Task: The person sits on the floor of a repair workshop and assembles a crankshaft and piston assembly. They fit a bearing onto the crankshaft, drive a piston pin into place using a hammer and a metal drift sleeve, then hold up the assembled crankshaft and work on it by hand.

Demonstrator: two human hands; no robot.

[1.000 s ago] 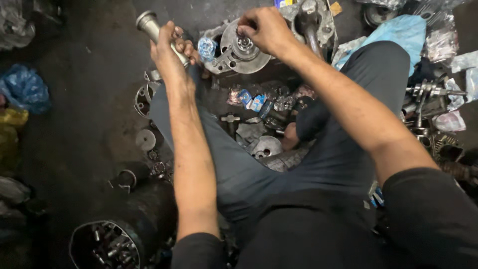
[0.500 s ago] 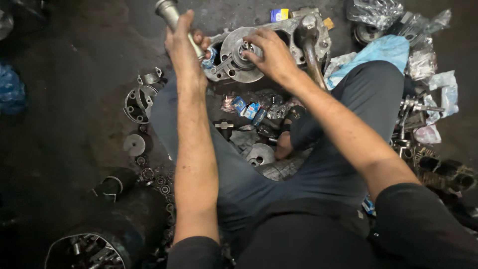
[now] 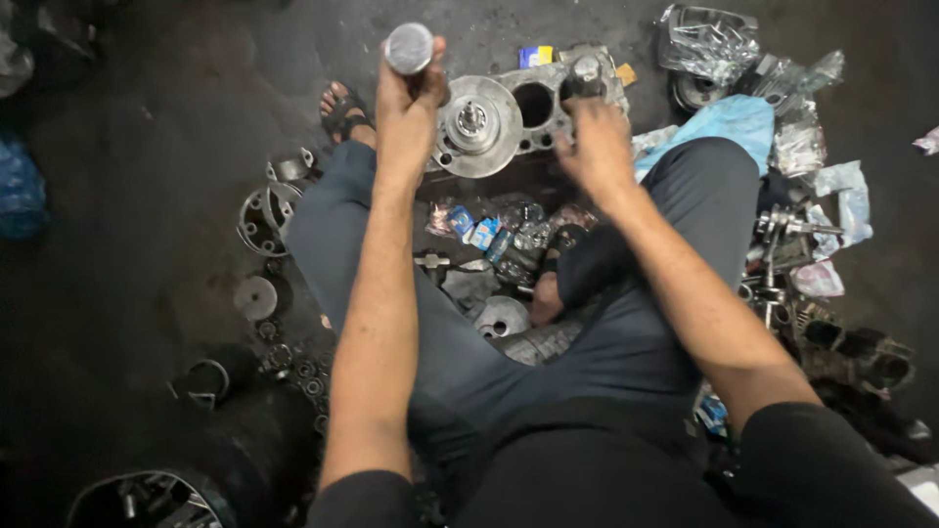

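Plainly, with the left hand (image 3: 409, 108) clenched round a raised metal cylinder (image 3: 408, 47) above the grey engine casing (image 3: 509, 117) on the floor, and the right hand (image 3: 597, 147) closed on its far end, a loose grip could drop the cylinder onto the casing's round hub (image 3: 476, 125).

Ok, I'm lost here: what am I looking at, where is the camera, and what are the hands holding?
There is no machine: a camera on a seated person's head looks down over both bare arms and the legs. The left hand grips a metal cylinder, raised upright. The right hand rests on a grey engine casing on the dark floor, beside its round disc; what its fingers grip is hidden. Small packets, rings and metal parts lie between the legs, with plastic bags to the right.
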